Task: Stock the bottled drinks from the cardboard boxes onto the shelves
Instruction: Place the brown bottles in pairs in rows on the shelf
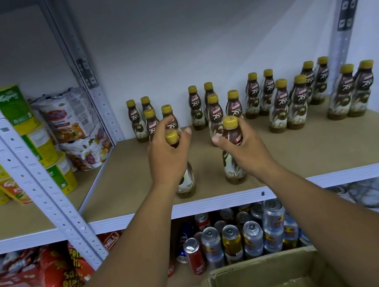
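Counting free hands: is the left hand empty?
No, the left hand grips a bottle standing on the shelf.

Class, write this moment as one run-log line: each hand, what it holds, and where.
left hand: shut on left bottle | right hand: shut on right bottle | both bottles: upright on shelf front | box: open below

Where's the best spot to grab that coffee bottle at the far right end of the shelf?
Grip the far-right bottle around its narrow shoulder just under the yellow cap, coming from the front. It stands upright with open shelf board before it, and a twin bottle crowds its left side.
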The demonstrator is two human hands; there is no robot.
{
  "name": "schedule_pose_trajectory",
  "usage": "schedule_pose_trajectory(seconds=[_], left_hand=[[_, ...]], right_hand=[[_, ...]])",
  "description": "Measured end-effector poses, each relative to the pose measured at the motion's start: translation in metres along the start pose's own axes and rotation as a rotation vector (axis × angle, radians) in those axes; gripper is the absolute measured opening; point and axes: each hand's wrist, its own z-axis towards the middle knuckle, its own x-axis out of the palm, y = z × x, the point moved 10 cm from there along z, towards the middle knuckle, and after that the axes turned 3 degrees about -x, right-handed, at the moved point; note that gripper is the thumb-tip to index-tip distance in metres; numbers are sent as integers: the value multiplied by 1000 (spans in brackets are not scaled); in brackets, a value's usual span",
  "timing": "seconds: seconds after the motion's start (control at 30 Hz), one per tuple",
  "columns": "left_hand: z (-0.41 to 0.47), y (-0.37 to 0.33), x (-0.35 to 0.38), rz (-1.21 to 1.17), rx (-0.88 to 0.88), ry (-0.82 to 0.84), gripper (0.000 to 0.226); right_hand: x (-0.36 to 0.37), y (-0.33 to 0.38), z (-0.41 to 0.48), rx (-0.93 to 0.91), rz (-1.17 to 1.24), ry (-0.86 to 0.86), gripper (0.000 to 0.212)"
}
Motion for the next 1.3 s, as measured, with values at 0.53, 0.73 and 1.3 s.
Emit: schedule_pose_trajectory(seconds=[0.53, 0.73, 1.3], left_hand=[[-76, 57, -10, -112, -156, 83, 71], [-81, 66, -8, -79, -148, 40, 65], [-83, 73, -5, 23, -43, 48, 63]], right_hand=[[-7, -51, -56, 42, -46, -38, 63], [-7, -53, -59, 40, -80, -67, 62], [-8, -58, -59, 5, -120, -47, 68]])
